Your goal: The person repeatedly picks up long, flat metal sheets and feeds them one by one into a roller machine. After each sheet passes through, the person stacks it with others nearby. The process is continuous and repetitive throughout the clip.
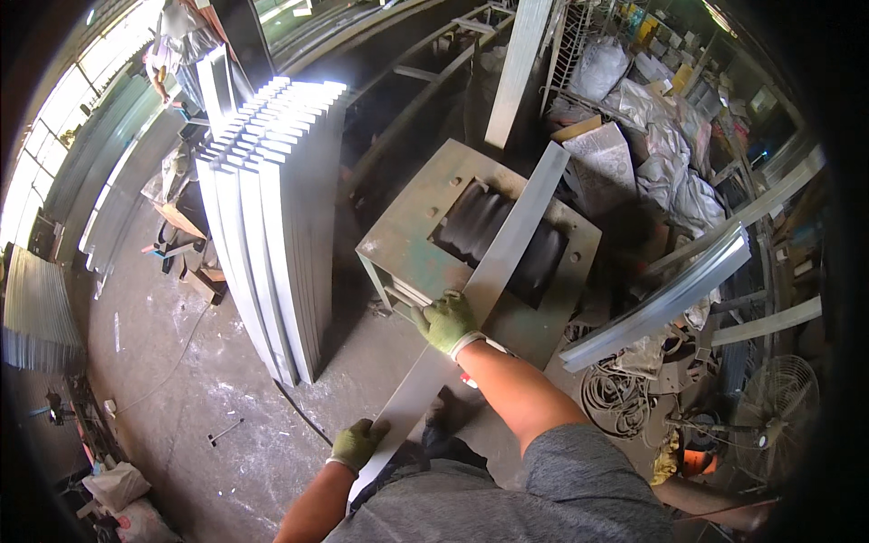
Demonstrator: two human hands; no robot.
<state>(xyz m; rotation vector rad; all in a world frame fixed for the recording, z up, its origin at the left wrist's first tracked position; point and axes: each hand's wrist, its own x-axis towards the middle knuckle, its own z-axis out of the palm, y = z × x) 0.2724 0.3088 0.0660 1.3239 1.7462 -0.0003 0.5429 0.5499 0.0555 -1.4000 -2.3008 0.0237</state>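
Observation:
A long, flat grey metal profile (412, 389) runs slantwise from beside my body up across a green-grey box-shaped machine (398, 242). Its far part lies over the machine's opening, where a dark ribbed roller (472, 222) shows on both sides of it. My left hand (359, 442), in a green glove, grips the near part of the profile by its left edge. Farther along, my right hand (448, 321), gloved alike, is closed over the profile just before the machine's near edge. The undersides of both grips are hidden.
A tall stack of pale metal profiles (272, 226) stands left of the machine. At the right lie more profiles (661, 294), coiled cable (615, 398) and a fan (783, 398). Plastic sacks (665, 149) are piled behind. Another person (172, 63) is at the far left.

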